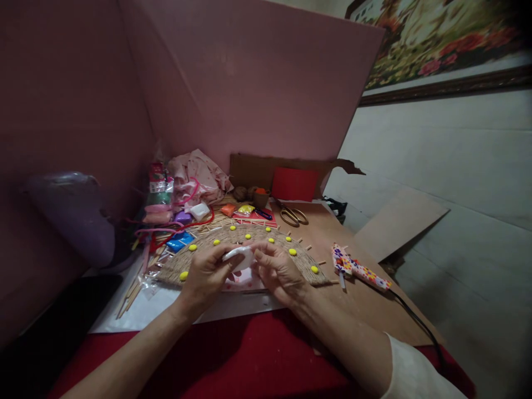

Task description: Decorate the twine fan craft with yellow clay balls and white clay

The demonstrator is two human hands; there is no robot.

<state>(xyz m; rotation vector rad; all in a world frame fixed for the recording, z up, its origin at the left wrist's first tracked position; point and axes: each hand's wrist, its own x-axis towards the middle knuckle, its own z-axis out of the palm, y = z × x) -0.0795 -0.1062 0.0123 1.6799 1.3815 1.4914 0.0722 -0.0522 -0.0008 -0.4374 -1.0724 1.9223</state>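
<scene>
Both hands are together over the near edge of the work surface, the left hand and the right hand pinching a soft white lump of modelling clay between their fingertips. It looks light and easily dented, best taken gently by its rim. Just beyond lies a fan-shaped woven straw mat dotted with yellow buttons, a flowered glue gun to the right, and brass-handled scissors farther off.
</scene>
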